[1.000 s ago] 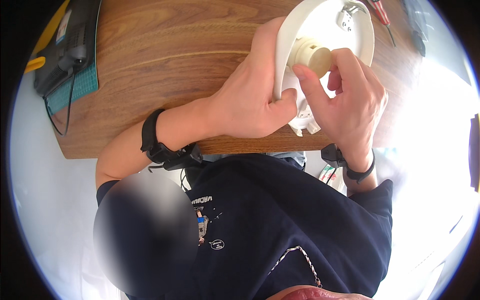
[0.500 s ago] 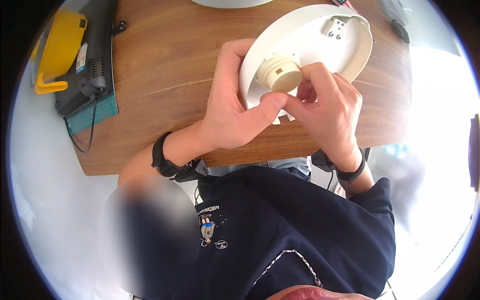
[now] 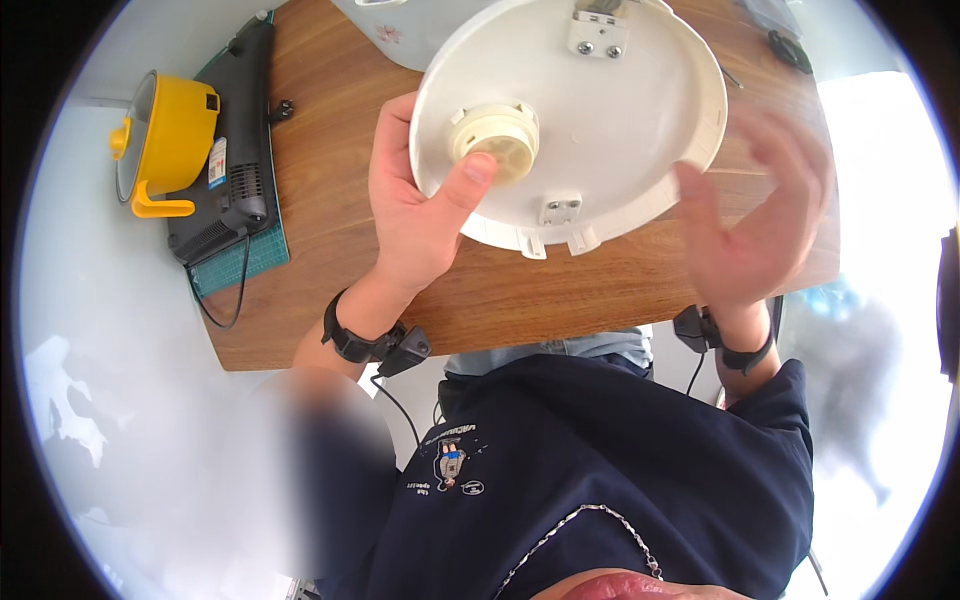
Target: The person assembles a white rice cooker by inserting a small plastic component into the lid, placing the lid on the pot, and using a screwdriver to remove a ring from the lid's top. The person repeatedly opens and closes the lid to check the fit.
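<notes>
My left hand [image 3: 425, 210] grips the left side of a round white plastic lid [image 3: 610, 130], tilted so its inner face shows. Its thumb presses on a cream round cap [image 3: 497, 142] fixed to that face; the other fingers go behind the rim. Two small white brackets with screws sit on the lid, an upper bracket [image 3: 598, 35] and a lower bracket [image 3: 561, 208]. To the right of the lid, my right hand [image 3: 755, 210] is open with fingers apart and smeared by motion. Its thumb overlaps the rim; whether it touches, I cannot tell.
Behind the lid stands a pale appliance body [image 3: 405, 35] with a flower print. At left, a yellow pot [image 3: 180, 140] sits on a black appliance [image 3: 245, 160] with a cord, over a green cutting mat [image 3: 240, 265]. All rest on a wooden table [image 3: 330, 200].
The lid has turned to face me more fully. My right hand has left the cap, moved right and opened, while my left thumb has moved onto the cap.
</notes>
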{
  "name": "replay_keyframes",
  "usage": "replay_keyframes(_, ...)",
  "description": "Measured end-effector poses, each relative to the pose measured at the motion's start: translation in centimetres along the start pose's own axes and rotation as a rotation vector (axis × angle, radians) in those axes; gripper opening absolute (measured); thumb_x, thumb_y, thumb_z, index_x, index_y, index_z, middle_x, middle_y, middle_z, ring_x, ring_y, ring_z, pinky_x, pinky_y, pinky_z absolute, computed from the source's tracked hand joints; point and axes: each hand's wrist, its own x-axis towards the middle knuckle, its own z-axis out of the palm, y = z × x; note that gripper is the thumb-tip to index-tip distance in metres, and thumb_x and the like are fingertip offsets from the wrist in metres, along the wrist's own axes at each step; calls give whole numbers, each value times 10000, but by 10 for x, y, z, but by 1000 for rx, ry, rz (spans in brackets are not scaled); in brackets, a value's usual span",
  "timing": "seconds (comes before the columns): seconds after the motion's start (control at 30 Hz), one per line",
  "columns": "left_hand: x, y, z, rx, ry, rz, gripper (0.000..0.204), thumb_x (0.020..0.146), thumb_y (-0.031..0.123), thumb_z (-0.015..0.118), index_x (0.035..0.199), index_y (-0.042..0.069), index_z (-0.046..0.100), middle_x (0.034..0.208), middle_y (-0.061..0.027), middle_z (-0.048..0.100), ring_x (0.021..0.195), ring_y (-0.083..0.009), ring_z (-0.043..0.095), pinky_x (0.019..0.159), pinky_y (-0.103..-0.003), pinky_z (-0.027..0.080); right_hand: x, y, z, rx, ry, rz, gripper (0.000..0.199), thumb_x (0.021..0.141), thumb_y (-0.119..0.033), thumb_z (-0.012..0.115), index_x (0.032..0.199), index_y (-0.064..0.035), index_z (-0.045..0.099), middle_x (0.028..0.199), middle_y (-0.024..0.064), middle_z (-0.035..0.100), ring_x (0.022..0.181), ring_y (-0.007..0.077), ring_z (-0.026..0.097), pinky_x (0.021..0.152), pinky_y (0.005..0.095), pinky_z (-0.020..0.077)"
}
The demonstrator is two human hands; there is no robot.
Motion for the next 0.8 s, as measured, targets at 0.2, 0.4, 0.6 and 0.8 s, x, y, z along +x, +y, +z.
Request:
replay_keyframes(0.2, 7, 16, 1, -129, -39, -36, 578, 957, 162, 762, 1419, 31, 438, 1264, -87, 631, 1152, -150, 619, 973, -339, 538, 10, 5, -19, 664, -249, 573, 761, 944, -331, 782, 1515, 7, 409, 1344, 99, 619, 1266, 200, 569, 1047, 352, 485)
replay_keyframes(0.4, 18, 37, 7, -5, -88, 41, 599, 934, 188, 796, 1409, 14, 475, 1252, -83, 650, 1134, -149, 631, 976, -331, 533, 13, 14, -41, 751, -416, 742, 596, 959, -157, 765, 1462, 1, 487, 1261, 80, 665, 1142, 153, 638, 976, 304, 521)
replay_keyframes(0.6, 51, 97, 12, 327, -236, 164, 541, 882, 82, 836, 1344, -16, 571, 1231, -91, 697, 1137, -159, 656, 966, -333, 546, 62, 27, -73, 537, -488, 538, 495, 964, -166, 751, 1378, 28, 563, 1220, 104, 696, 1119, 176, 651, 971, 313, 517)
replay_keyframes(0.8, 104, 172, 18, 668, -158, 288, 665, 804, 58, 867, 1390, 31, 555, 1315, -123, 673, 1219, -232, 632, 1050, -374, 513, 151, 82, -69, 180, -300, 171, 535, 892, -215, 820, 1352, -45, 608, 1231, 101, 714, 1120, 244, 693, 948, 373, 572)
